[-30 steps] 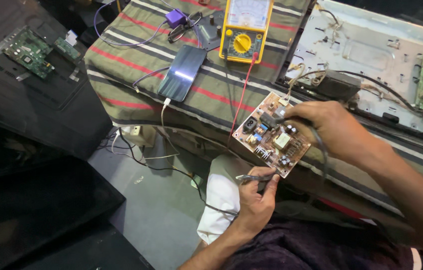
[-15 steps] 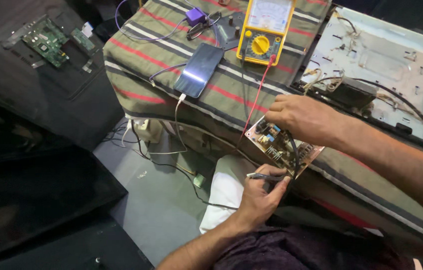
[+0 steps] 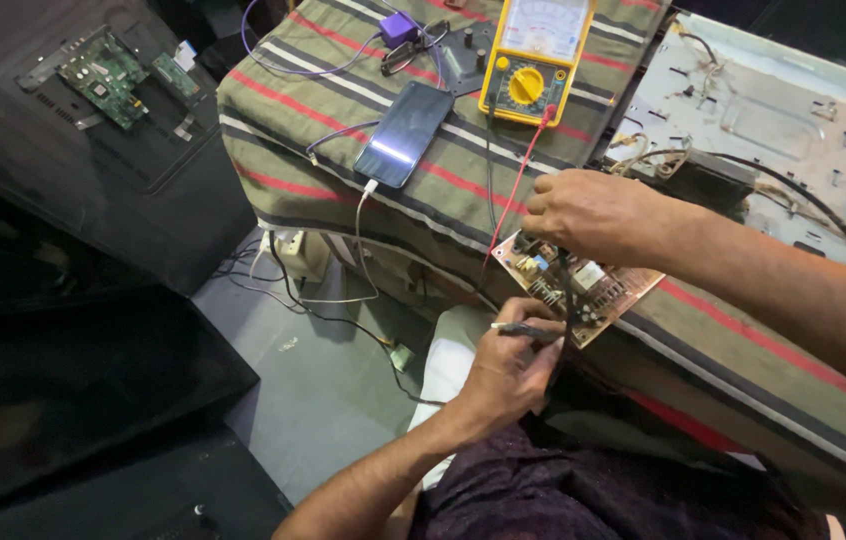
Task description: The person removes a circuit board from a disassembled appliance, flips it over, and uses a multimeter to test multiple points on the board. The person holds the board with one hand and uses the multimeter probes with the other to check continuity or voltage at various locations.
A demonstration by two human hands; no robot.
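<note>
My right hand (image 3: 593, 215) grips the top edge of a brown circuit board (image 3: 603, 290) that is tilted against the front edge of the striped cloth table (image 3: 323, 100). Just below the board, my left hand (image 3: 503, 370) pinches a thin dark probe (image 3: 523, 328) whose tip points left. A red lead (image 3: 515, 185) runs from the board area up to a yellow multimeter (image 3: 533, 60) on the cloth. My fingers hide part of the board's components.
A dark phone (image 3: 405, 133) with a white cable lies on the cloth beside the meter, a purple plug (image 3: 398, 27) behind it. A grey metal panel chassis (image 3: 773, 110) lies at right. A black panel with green boards (image 3: 103, 75) leans at left. Cables trail over the floor (image 3: 323, 310).
My right hand has shifted from the board's right side to its top edge, and the board has settled lower against the table edge. My left hand keeps the probe under it.
</note>
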